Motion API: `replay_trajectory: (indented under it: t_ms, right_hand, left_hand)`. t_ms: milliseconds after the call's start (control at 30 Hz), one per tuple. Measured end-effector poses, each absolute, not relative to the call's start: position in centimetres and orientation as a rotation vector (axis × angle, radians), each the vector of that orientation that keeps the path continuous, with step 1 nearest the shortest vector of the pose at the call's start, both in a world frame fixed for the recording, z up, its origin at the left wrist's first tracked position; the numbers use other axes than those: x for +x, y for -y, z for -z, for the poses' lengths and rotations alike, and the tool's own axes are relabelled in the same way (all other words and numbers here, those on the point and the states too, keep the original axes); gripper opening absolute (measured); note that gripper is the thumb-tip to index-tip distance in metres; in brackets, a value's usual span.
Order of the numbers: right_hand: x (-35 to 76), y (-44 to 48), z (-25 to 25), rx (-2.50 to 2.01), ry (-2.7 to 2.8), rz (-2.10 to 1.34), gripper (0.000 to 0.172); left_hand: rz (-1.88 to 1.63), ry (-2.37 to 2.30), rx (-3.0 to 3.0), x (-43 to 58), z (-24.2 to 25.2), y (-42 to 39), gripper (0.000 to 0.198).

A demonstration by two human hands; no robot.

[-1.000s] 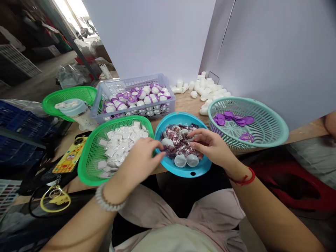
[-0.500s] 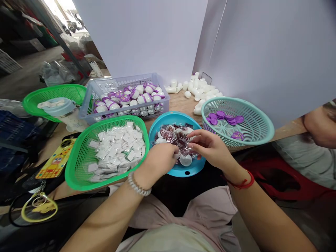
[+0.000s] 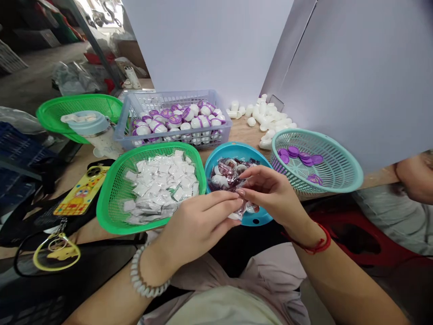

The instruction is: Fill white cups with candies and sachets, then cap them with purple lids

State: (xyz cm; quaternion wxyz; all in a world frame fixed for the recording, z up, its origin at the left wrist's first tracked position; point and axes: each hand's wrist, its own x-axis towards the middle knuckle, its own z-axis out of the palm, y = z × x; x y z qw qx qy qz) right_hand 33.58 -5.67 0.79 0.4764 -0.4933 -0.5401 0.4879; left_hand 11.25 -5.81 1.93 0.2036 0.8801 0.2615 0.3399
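My left hand (image 3: pixel 206 216) is closed over the near left side of a blue basin (image 3: pixel 256 221), its fingers together and touching the fingertips of my right hand. What it holds is hidden; a bit of clear wrapping and white plastic shows just below its fingertips. My right hand (image 3: pixel 270 192) is bent in a pinch above the basin, thumb against the left fingers, and its contents cannot be made out. Inside the basin lie clear-wrapped dark red packets (image 3: pixel 233 169) mixed with white plastic cups (image 3: pixel 220 181).
A green basket (image 3: pixel 103 210) of small white packets stands left. Behind it, a clear crate (image 3: pixel 118 135) holds white-and-purple capsules. A pale teal basket (image 3: pixel 352 169) with purple lids (image 3: pixel 304 158) is at right, near loose white capsule parts (image 3: pixel 269 115). Another person (image 3: pixel 414 178) sits at far right.
My left hand has come up out of the basin and moved toward my right hand, so their fingertips now meet. The view has shifted, moving the baskets rightward in it.
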Motion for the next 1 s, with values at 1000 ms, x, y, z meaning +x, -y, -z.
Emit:
replay_trajectory:
  t_ms: [1000]
  right_hand:
    - [16.4, -5.7, 1.0, -1.415, 3.123, -0.264, 0.020]
  left_hand:
    - [-1.102, -1.085, 1.774, 0.6, 1.9, 10.8, 0.021]
